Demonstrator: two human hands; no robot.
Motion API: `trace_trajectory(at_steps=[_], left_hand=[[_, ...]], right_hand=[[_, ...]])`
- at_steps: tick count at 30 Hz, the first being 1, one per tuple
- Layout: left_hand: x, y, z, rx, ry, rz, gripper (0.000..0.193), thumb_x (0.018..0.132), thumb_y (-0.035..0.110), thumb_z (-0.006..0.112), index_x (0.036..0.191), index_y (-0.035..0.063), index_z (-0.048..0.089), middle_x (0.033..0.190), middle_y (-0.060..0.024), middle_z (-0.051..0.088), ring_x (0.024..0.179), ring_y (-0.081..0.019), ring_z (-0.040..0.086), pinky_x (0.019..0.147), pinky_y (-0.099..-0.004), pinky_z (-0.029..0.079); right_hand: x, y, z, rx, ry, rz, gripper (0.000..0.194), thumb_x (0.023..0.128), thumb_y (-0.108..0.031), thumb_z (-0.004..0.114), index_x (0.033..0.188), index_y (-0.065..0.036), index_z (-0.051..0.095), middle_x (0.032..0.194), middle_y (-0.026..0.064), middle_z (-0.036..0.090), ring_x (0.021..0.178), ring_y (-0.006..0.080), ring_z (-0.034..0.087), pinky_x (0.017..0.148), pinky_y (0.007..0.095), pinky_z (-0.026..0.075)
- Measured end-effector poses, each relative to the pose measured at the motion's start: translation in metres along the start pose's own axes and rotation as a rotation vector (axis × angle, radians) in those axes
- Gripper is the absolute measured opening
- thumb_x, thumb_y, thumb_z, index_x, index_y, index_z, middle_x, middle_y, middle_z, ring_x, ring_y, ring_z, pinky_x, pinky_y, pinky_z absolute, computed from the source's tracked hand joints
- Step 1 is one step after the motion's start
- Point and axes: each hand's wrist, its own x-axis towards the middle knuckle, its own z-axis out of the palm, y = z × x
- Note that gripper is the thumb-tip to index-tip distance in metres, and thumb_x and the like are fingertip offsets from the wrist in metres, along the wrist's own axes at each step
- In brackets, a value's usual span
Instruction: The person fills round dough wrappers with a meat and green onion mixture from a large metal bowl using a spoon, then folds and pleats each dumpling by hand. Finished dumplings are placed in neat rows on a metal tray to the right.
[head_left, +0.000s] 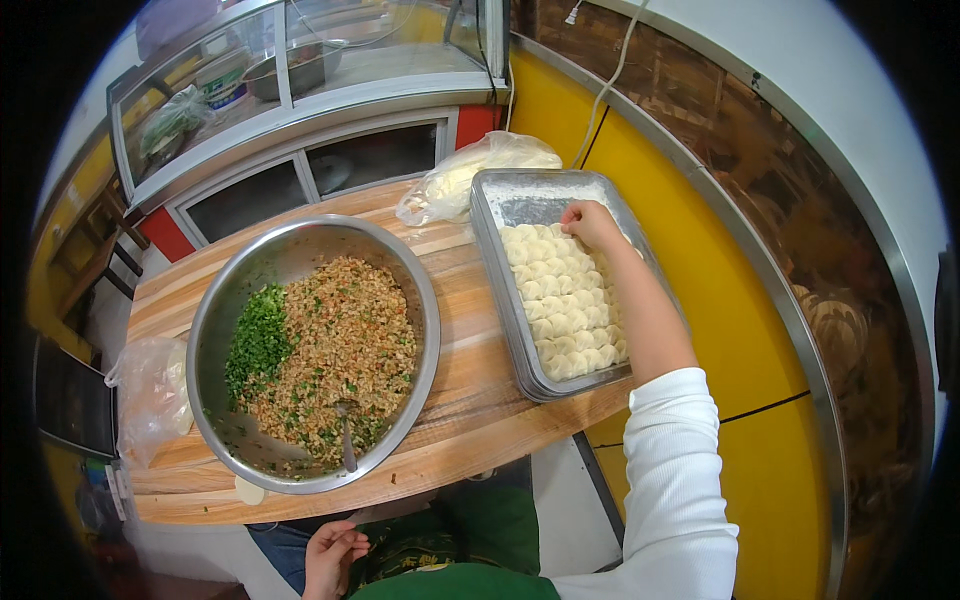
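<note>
My right hand (592, 223) reaches over a floured metal tray (495, 277), its fingertips at the far end of packed rows of folded dumplings (559, 300). Whether a dumpling is between the fingers is hidden. My left hand (335, 551) is low in front of my green apron, below the table edge, fingers curled; I cannot tell if they hold anything. A large steel bowl (427, 322) on the table holds minced filling (345, 322) with chopped greens (257, 337) at its left side. A metal spoon (349, 446) stands in the filling. One round dough wrapper (249, 491) lies by the bowl's near rim.
A clear plastic bag with pale contents (465, 176) lies behind the tray; another plastic bag (154, 390) is left of the bowl. A glass-fronted cabinet (300, 112) stands beyond the wooden table (465, 420). A yellow wall panel (720, 330) runs along the right, with a hanging cable (611, 82).
</note>
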Motion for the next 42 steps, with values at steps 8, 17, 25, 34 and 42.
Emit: trace_trajectory(at_steps=[8, 17, 25, 34, 42], left_hand=[[0.004, 0.004, 0.001, -0.002, -0.004, 0.022, 0.015, 0.086, 0.006, 0.052, 0.1, -0.0008, 0.053, 0.083, -0.0136, 0.061, 0.072, -0.0224, 0.061, 0.067, -0.0331, 0.051], [0.008, 0.06, -0.104, -0.104, 0.438, 0.71, 0.021, 0.091, 0.019, 0.049, 0.075, 0.0056, 0.053, 0.066, -0.0037, 0.053, 0.06, -0.012, 0.051, 0.055, -0.0227, 0.041], [0.044, 0.059, -0.139, 0.617, 0.662, 0.836, 0.012, 0.084, 0.008, 0.056, 0.091, -0.0007, 0.06, 0.081, -0.0058, 0.057, 0.066, -0.013, 0.053, 0.064, -0.0236, 0.044], [0.064, 0.07, -0.122, 1.004, 0.64, 0.884, 0.029, 0.07, 0.01, 0.068, 0.095, -0.0007, 0.06, 0.093, -0.0138, 0.05, 0.09, -0.031, 0.05, 0.078, -0.0372, 0.043], [0.066, 0.07, -0.12, 0.824, 0.562, 1.027, 0.013, 0.075, 0.0, 0.062, 0.082, 0.0004, 0.051, 0.09, -0.0113, 0.058, 0.083, -0.0251, 0.055, 0.072, -0.0321, 0.045]], right_hand=[[0.005, -0.003, 0.009, 0.176, -0.026, 0.048, 0.009, 0.076, -0.003, 0.055, 0.082, -0.002, 0.062, 0.07, 0.0061, 0.061, 0.061, 0.0132, 0.055, 0.055, 0.0272, 0.045], [-0.101, -0.134, 0.017, -0.188, -0.054, -0.621, 0.015, 0.077, 0.0, 0.057, 0.092, -0.001, 0.059, 0.084, 0.0145, 0.06, 0.078, 0.0284, 0.058, 0.07, 0.0338, 0.047], [-0.239, -0.255, 0.076, -0.223, -0.429, -1.14, 0.034, 0.068, -0.008, 0.067, 0.101, -0.006, 0.059, 0.076, 0.0063, 0.052, 0.074, 0.0247, 0.053, 0.066, 0.0366, 0.044], [-0.238, -0.278, 0.135, -0.16, -0.498, -1.142, 0.023, 0.071, -0.008, 0.066, 0.093, -0.006, 0.063, 0.07, 0.0064, 0.049, 0.065, 0.0247, 0.05, 0.057, 0.0348, 0.042], [-0.206, -0.289, 0.137, -0.22, -0.759, -0.869, 0.04, 0.062, 0.005, 0.058, 0.099, -0.008, 0.063, 0.074, 0.0092, 0.053, 0.07, 0.0283, 0.055, 0.062, 0.0367, 0.045]])
